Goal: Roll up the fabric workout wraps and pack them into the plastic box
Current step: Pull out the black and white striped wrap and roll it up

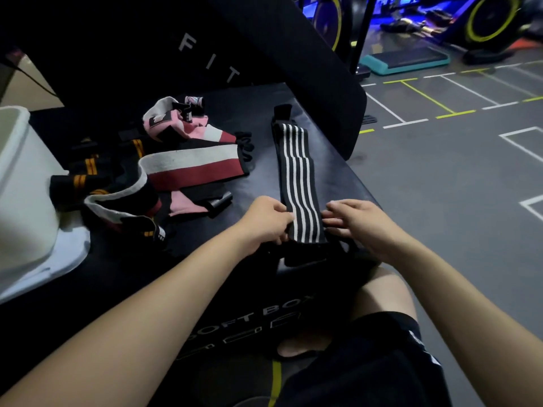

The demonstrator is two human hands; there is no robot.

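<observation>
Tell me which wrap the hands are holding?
The black wrap with white stripes, lying straight on the right. Both hands pinch its near end; the red, pink and orange-striped wraps sit piled, untouched, on the left.

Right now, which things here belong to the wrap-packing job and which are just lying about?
Job:
- black-and-white striped wrap, at both hands
- left hand
- right hand
- pile of loose wraps
- white plastic box

Lying about:
- teal step platform
- exercise bike wheel
</observation>
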